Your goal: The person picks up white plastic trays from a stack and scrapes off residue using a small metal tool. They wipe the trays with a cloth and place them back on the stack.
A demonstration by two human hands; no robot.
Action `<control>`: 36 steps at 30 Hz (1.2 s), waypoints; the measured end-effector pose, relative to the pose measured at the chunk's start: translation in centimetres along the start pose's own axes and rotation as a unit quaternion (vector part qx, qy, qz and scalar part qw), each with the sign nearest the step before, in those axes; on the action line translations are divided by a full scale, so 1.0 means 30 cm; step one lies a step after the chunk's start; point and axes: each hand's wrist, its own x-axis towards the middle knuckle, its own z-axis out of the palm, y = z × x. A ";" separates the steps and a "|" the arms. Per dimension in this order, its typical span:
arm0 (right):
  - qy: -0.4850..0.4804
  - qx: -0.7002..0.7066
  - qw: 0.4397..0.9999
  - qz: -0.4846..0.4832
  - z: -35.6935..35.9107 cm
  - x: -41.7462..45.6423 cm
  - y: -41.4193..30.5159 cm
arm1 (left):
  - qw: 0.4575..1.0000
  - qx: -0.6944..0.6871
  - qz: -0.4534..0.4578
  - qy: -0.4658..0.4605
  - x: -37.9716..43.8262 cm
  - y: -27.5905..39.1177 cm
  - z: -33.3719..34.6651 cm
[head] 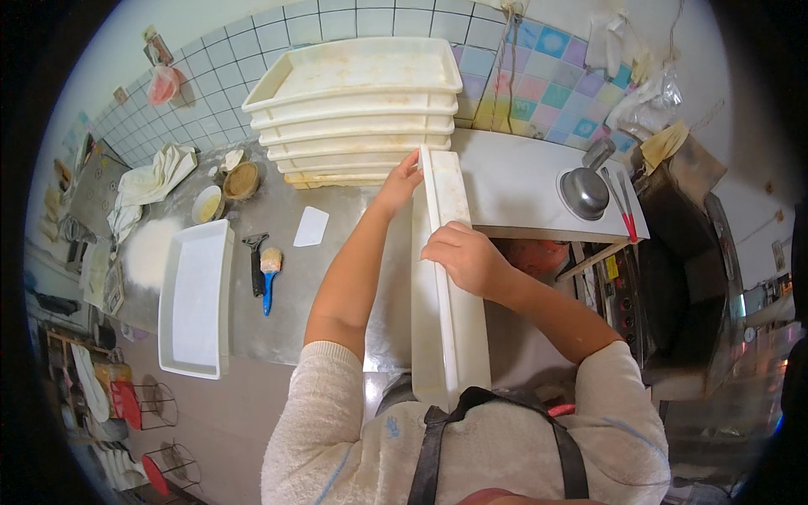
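Note:
A long white plastic tray (476,315) stands tipped on its side in front of my body, its rim running away from me. My left hand (402,182) grips the tray's far end. Across the middle of the rim lies my right hand (468,259), fingers curled and fingertips pinched together at the rim's left side; whether they hold a small thing or only the rim, I cannot tell. Just beyond my left hand rises a stack of several similar trays (360,113). A white flat scraper (311,226) lies on the steel table (347,252) left of my left hand.
Farther left are a blue-handled brush (269,284), a black-handled scraper (255,265), another white tray (196,303), white powder (150,252), two bowls (241,180) and folded cloth (158,173). At right, a white counter (505,177) bears a metal bowl (584,192) and red-handled tongs (622,205).

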 end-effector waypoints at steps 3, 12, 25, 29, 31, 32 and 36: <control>0.043 -0.041 0.998 0.037 0.016 0.060 0.100 | 1.000 0.010 0.000 0.005 0.001 -0.003 -0.004; -0.010 0.021 0.998 -0.059 -0.044 0.008 -0.121 | 1.000 0.013 -0.027 0.008 -0.039 0.050 0.002; -0.099 0.062 0.993 -0.009 -0.043 -0.164 -0.248 | 0.994 0.016 -0.101 0.024 -0.069 0.165 0.016; -0.160 0.061 0.984 -0.045 -0.102 -0.143 -0.292 | 0.995 0.017 -0.097 0.016 -0.055 0.156 0.009; 0.070 0.028 0.996 -0.038 -0.055 -0.036 -0.103 | 0.994 0.014 -0.105 0.027 -0.053 0.155 0.012; 0.046 -0.027 0.997 0.052 -0.046 0.000 0.000 | 0.993 0.013 -0.110 0.035 -0.053 0.153 0.016; 0.079 -0.089 0.979 0.164 0.029 0.085 0.295 | 0.993 0.002 -0.115 0.035 -0.060 0.157 0.022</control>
